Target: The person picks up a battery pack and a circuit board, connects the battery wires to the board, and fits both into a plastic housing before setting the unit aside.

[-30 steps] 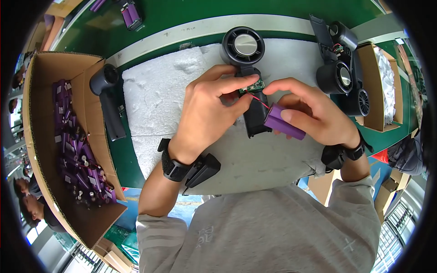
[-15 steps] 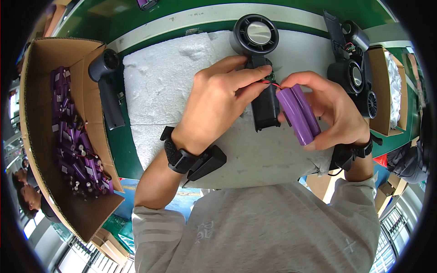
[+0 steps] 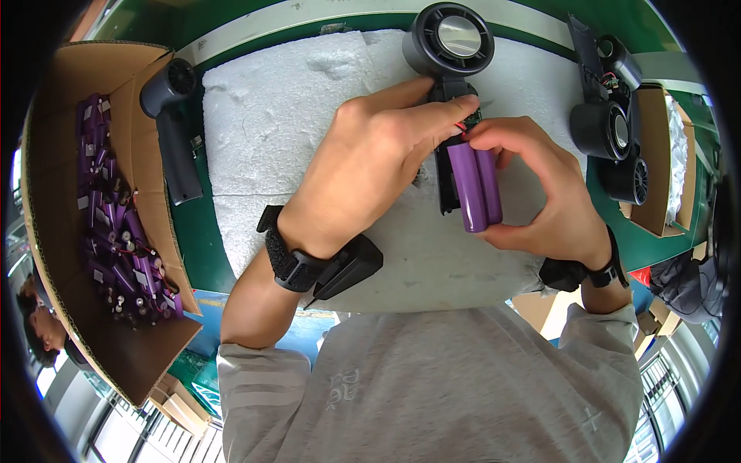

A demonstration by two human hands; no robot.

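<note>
A black handheld fan (image 3: pixel 449 40) lies on the work surface with its round head away from me and its handle opened up. My left hand (image 3: pixel 369 158) grips it at the neck, thumb and fingers pinched beside a small green circuit board (image 3: pixel 473 118). Short red wires (image 3: pixel 461 126) show by those fingertips. Between the thumb and fingers of my right hand (image 3: pixel 554 185) is a purple two-cell battery pack (image 3: pixel 471 187), held lengthwise over the handle and covering most of it. Whether the pack rests inside the handle cannot be made out.
White foam (image 3: pixel 255 116) lies under the work. At left, a cardboard box (image 3: pixel 166 255) holds many purple battery packs, and another black fan (image 3: pixel 176 131) lies beside it. Several fan units (image 3: pixel 598 127) sit at right, near a smaller cardboard box (image 3: pixel 656 185).
My right hand has brought the battery pack left and turned it more in line with the handle, over which it now lies. The fan has shifted slightly up and right in view.
</note>
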